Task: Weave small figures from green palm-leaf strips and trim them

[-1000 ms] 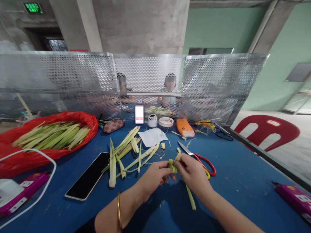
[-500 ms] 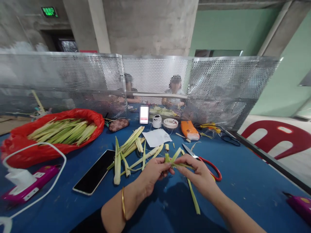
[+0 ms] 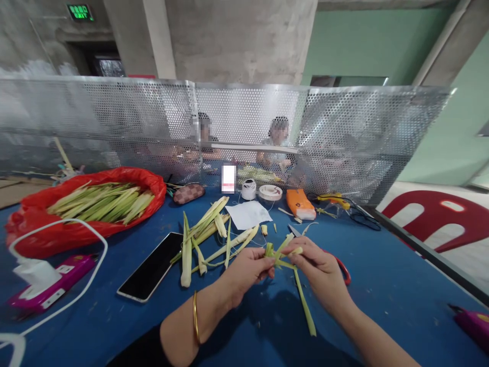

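Observation:
My left hand is closed, pinching the folded middle of a bundle of green leaf strips above the table. My right hand pinches the pale end of one strip on the right side of that bundle. A long strip hangs down from the bundle toward the table. Scissors with red handles lie partly hidden behind my right hand. Several loose pale-green strips are spread on the table left of my hands.
A red bag full of leaf strips stands at the left. A phone, a white paper, a thread spool, a tape roll, an orange packet and a purple power strip surround the work. Behind runs a perforated metal partition.
My right hand has moved slightly right, drawing a strip's pale end away from the bundle. My left hand keeps its pinch. The view has shifted a little.

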`<state>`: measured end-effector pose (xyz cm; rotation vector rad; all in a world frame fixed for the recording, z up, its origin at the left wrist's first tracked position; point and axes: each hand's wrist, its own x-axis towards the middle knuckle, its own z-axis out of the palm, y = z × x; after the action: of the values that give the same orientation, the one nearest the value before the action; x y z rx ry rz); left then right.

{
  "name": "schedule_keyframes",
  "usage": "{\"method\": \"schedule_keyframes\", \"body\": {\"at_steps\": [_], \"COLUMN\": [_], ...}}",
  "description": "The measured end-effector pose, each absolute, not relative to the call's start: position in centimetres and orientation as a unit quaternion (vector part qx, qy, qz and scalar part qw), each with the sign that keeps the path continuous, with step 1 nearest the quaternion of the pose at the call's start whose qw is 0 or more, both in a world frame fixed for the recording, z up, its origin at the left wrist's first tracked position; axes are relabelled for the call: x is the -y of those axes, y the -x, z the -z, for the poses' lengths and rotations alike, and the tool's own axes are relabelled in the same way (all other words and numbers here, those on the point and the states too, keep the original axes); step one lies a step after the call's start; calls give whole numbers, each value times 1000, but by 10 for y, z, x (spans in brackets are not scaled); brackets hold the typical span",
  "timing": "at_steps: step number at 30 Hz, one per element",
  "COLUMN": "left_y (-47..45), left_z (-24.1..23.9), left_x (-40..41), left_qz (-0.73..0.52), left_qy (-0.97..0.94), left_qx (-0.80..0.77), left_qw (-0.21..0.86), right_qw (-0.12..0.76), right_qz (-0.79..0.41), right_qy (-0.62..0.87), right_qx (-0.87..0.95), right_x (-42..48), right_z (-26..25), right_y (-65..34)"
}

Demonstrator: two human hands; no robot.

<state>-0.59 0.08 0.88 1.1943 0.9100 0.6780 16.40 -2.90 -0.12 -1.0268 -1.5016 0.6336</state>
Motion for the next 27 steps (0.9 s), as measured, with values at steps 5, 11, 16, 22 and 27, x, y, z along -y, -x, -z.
{"method": "schedule_keyframes", "body": {"at_steps": [5, 11, 16, 22, 27], "left_y": [4, 3, 3, 3, 3], "left_z": [-1, -2, -3, -5, -4], "left_x": [0, 4, 5, 8, 10], "left_qz": [-306, -330, -313, -284, -285], "left_qy": [-570, -633, -688, -721, -731], "left_qx": [-404, -421, -441, -463, -448], "left_qw": [646, 560, 484, 430, 429], "right_qw": [572, 546, 484, 455, 444], "right_qz": [-331, -311, -274, -250, -237], "right_qy": [492, 525, 558, 566, 579], "right_qx": [568, 574, 616, 640, 642], "right_x": [31, 30, 32, 34, 33], "right_z": [5, 6, 9, 6, 7], "right_y": [-159, -160, -160, -158, -159]}}
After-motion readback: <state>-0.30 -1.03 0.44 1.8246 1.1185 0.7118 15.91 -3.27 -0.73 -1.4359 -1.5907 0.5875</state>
